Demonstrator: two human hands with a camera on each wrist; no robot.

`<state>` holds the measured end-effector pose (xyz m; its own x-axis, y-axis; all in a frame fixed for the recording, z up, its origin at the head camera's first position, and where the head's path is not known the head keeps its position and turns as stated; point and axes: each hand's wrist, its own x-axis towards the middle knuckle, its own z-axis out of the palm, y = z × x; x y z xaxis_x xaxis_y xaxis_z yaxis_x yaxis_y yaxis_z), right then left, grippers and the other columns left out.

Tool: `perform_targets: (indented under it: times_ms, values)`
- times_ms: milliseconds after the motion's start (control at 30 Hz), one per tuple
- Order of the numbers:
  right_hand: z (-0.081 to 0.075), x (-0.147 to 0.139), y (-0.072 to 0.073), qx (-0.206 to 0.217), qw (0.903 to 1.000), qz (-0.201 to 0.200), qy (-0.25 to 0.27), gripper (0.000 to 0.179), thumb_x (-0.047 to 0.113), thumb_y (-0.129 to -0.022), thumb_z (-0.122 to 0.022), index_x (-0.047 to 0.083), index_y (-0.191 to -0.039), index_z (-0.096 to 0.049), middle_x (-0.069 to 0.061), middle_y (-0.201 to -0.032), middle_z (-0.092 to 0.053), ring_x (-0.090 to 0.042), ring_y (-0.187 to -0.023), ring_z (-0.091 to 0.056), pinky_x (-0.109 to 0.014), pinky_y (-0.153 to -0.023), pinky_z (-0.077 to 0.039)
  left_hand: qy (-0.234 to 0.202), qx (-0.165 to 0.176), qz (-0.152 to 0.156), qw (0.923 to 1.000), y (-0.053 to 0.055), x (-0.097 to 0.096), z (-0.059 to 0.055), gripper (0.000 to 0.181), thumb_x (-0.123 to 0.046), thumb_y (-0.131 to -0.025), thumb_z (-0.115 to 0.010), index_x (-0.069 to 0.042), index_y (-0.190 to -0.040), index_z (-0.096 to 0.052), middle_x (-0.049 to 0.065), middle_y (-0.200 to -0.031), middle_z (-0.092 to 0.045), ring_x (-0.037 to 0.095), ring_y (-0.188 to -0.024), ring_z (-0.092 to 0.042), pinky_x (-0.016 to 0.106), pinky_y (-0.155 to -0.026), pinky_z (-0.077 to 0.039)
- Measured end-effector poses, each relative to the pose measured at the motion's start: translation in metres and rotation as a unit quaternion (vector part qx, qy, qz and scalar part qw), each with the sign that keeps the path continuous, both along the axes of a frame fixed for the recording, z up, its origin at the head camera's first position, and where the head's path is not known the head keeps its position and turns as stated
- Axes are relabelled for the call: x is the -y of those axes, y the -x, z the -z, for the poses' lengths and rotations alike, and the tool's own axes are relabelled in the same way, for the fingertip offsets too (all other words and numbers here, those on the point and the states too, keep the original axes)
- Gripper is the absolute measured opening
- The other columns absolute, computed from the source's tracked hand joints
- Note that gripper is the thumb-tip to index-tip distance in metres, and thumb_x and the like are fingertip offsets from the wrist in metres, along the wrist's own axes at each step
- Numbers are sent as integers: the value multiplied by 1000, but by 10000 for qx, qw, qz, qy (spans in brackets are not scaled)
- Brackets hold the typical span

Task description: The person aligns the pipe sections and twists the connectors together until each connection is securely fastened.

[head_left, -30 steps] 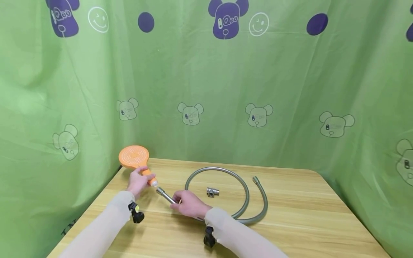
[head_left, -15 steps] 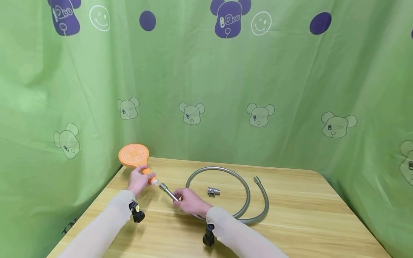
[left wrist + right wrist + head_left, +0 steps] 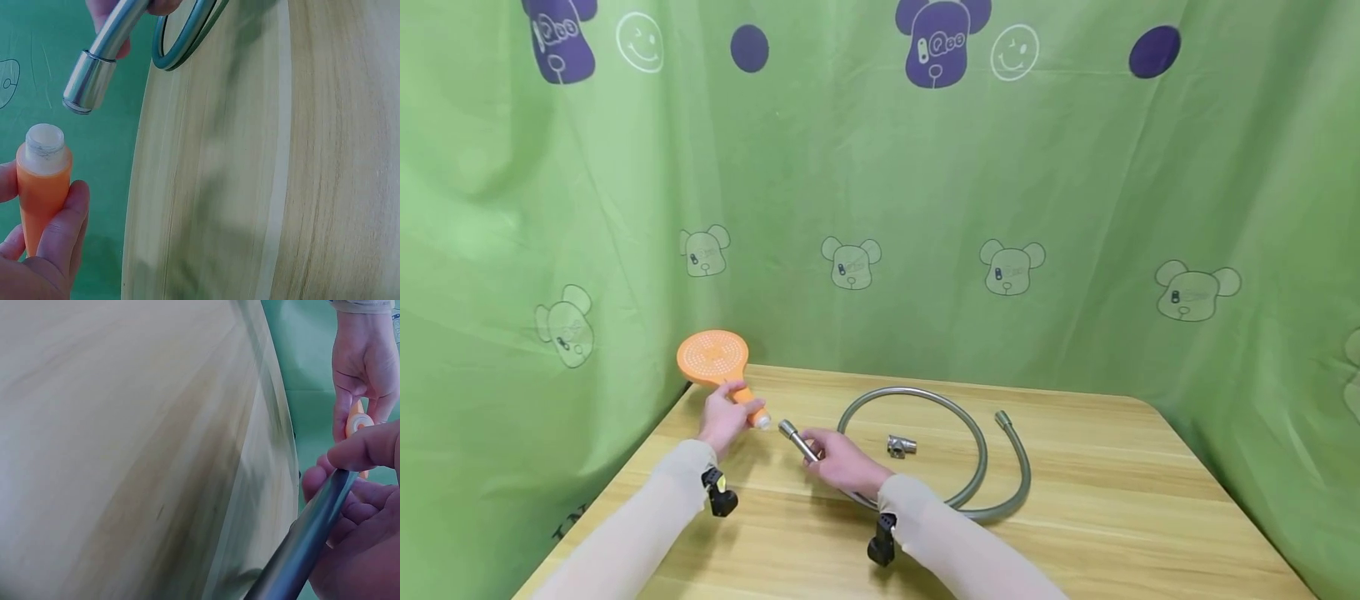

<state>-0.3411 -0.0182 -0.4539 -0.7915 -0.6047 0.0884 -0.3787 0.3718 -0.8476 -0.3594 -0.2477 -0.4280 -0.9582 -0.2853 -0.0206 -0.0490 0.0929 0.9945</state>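
Note:
My left hand (image 3: 724, 422) grips the handle of an orange shower head (image 3: 712, 357), its round spray face turned up toward me. The handle's pale threaded end (image 3: 45, 147) points at a metal shower hose. My right hand (image 3: 844, 462) holds that hose near one end, and the metal end fitting (image 3: 89, 81) sticks out past the fingers. A small gap separates the fitting from the handle's threaded end. In the right wrist view the thumb and fingers wrap the hose (image 3: 306, 537), and the left hand with the handle shows beyond.
The rest of the hose lies in a loop on the wooden table (image 3: 1090, 483), its free end (image 3: 1003, 418) at the right. A small chrome valve (image 3: 901, 447) sits inside the loop. A green patterned curtain (image 3: 940, 183) hangs behind the table and at both sides.
The hose's end fitting has tilted up and shifted slightly right in my right hand. My left hand still holds the shower head in about the same place. The head view has turned slightly.

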Motion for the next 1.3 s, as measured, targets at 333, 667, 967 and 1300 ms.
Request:
perform_targets:
  times_ms: [333,667,967,1300]
  values:
    - [-7,7,-3,113,9998,90,101,49,-7,-86,-63,3,-134,-58,-15,-102,-66,-23,-80,-58,-23,-59,-45,133,-26,-20,9999,-3,-1,0,63,-4,-91,-71,-1,-147,-43,29,-138,-47,21,-93,-65,22,-75,-59]
    - [-6,12,0,67,9994,323,137,51,6,-88,-66,10,-138,-58,-2,-82,-57,-13,-66,-48,-25,-55,-40,231,-17,-37,9997,-4,-3,1,62,-6,-90,-72,-2,-146,-44,29,-138,-48,19,-92,-64,22,-75,-58]
    - [-8,18,1,59,9988,470,132,38,13,-97,-63,10,-135,-59,0,-77,-55,-11,-62,-48,-24,-52,-38,287,-77,-92,9995,-6,-6,0,60,-5,-90,-72,-2,-144,-45,28,-135,-50,18,-90,-64,21,-73,-58]
    - [-10,25,2,215,9982,428,353,39,-2,-94,-60,1,-132,-59,-9,-95,-66,-22,-76,-66,-25,-62,-52,377,-136,-141,9991,-8,-7,-1,60,-5,-90,-71,0,-144,-45,29,-134,-50,21,-92,-64,21,-73,-58]
